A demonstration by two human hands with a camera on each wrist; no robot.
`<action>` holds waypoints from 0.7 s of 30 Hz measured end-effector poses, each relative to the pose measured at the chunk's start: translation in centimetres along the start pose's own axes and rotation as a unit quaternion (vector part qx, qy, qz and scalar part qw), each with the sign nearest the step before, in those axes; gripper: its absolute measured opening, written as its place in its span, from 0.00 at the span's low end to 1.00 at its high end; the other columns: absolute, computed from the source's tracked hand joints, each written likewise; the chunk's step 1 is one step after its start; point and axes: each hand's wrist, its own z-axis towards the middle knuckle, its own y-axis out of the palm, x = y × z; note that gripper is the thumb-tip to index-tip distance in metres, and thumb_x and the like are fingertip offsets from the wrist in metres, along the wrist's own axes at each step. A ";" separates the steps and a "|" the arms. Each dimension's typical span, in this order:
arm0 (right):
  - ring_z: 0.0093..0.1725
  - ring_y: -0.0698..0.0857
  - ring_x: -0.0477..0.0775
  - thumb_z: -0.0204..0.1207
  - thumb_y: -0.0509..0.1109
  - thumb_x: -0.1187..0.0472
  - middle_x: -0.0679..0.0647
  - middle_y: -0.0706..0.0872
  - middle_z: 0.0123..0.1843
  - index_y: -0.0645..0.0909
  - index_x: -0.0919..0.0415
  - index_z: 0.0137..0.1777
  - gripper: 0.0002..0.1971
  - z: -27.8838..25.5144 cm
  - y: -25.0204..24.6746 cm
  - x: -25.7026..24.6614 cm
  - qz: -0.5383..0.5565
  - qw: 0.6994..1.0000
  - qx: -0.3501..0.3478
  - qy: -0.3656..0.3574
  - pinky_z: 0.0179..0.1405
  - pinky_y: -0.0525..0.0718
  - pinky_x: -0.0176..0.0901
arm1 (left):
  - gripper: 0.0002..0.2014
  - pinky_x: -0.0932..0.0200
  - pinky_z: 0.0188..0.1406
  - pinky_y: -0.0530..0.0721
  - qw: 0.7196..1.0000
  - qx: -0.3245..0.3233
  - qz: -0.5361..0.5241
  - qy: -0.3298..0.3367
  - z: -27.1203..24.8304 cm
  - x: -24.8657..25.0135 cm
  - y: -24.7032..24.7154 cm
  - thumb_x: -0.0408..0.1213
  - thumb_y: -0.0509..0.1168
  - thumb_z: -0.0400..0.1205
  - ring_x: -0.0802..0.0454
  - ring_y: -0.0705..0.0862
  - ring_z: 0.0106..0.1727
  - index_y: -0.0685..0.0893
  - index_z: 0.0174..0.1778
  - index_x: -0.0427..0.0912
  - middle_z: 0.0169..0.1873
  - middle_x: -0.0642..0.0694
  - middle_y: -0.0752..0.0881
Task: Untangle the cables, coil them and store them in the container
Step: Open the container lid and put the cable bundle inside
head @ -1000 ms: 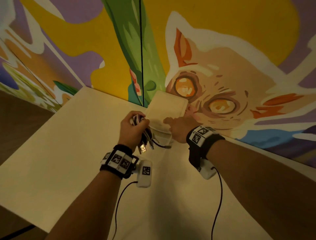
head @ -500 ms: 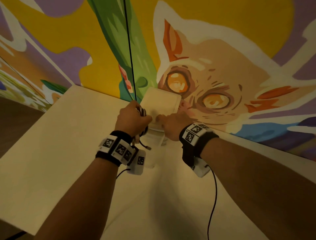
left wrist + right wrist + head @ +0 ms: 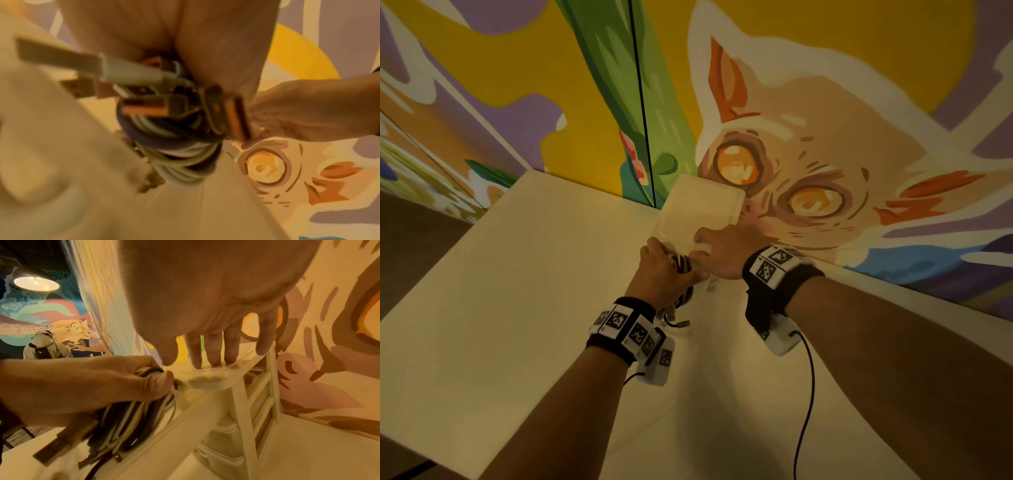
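Observation:
My left hand (image 3: pixel 664 270) grips a coiled bundle of white and dark cables (image 3: pixel 680 265) at the front edge of a clear plastic container (image 3: pixel 704 289) by the mural wall. Several USB plugs hang below that hand (image 3: pixel 676 321). In the left wrist view the cable coil (image 3: pixel 174 146) and its plugs fill the middle. My right hand (image 3: pixel 722 253) pinches the front edge of the translucent lid (image 3: pixel 702 205), which is tilted up towards the wall. In the right wrist view its fingers (image 3: pixel 213 345) lie on the lid (image 3: pixel 216 381), above the container wall (image 3: pixel 236 434), beside the cables (image 3: pixel 127 426).
The container stands at the far edge of a pale table (image 3: pixel 517 291), right against the painted wall (image 3: pixel 825 137). The table's left edge drops to a dark floor (image 3: pixel 410 246). Thin black wires (image 3: pixel 804 394) run back from the wrist cameras.
My left hand has carried the cable bundle forward and up to the container's front edge, next to my right hand. The right hand has stayed at the lid.

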 end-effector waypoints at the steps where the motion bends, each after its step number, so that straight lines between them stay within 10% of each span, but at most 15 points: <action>1: 0.63 0.81 0.64 0.77 0.55 0.34 0.59 0.82 0.67 0.69 0.43 0.73 0.27 0.1 0.1 0.0 0.005 1.000 0.002 0.004 0.60 0.77 0.54 | 0.38 0.55 0.49 0.76 1.000 -0.006 0.019 0.017 0.0 0.0 0.1 0.51 0.82 0.65 0.47 0.71 0.51 0.69 0.57 0.32 0.52 0.42 0.69; 7: 0.61 0.82 0.62 0.72 0.59 0.30 0.56 0.85 0.63 0.71 0.42 0.70 0.29 0.2 0.8 0.0 0.018 0.999 0.026 0.022 0.58 0.75 0.54 | 0.37 0.61 0.41 0.69 0.997 0.036 0.016 0.067 -0.3 -0.8 -0.2 0.54 0.84 0.61 0.49 0.74 0.47 0.75 0.55 0.36 0.48 0.44 0.76; 10: 0.60 0.82 0.62 0.70 0.58 0.26 0.55 0.86 0.60 0.72 0.42 0.69 0.32 0.3 1.0 0.0 0.030 0.999 0.036 0.021 0.57 0.77 0.55 | 0.35 0.48 0.38 0.81 0.995 0.051 0.048 0.067 -0.4 -0.6 -0.6 0.58 0.80 0.63 0.41 0.83 0.43 0.75 0.52 0.37 0.45 0.39 0.85; 15: 0.56 0.83 0.62 0.67 0.58 0.23 0.55 0.87 0.55 0.73 0.44 0.65 0.34 0.4 1.3 -0.1 0.029 0.998 0.052 0.037 0.55 0.75 0.55 | 0.37 0.48 0.35 0.78 0.944 0.159 0.186 0.222 0.1 -1.8 -0.9 0.73 0.66 0.68 0.39 0.79 0.40 0.83 0.35 0.35 0.38 0.37 0.81; 21: 0.54 0.84 0.62 0.67 0.65 0.29 0.54 0.87 0.53 0.73 0.47 0.63 0.30 0.4 1.4 -0.5 0.017 0.996 0.077 0.042 0.55 0.75 0.56 | 0.30 0.53 0.25 0.74 0.933 0.095 0.175 0.299 0.5 -2.8 -1.2 0.66 0.60 0.78 0.45 0.74 0.31 0.77 0.37 0.36 0.32 0.40 0.79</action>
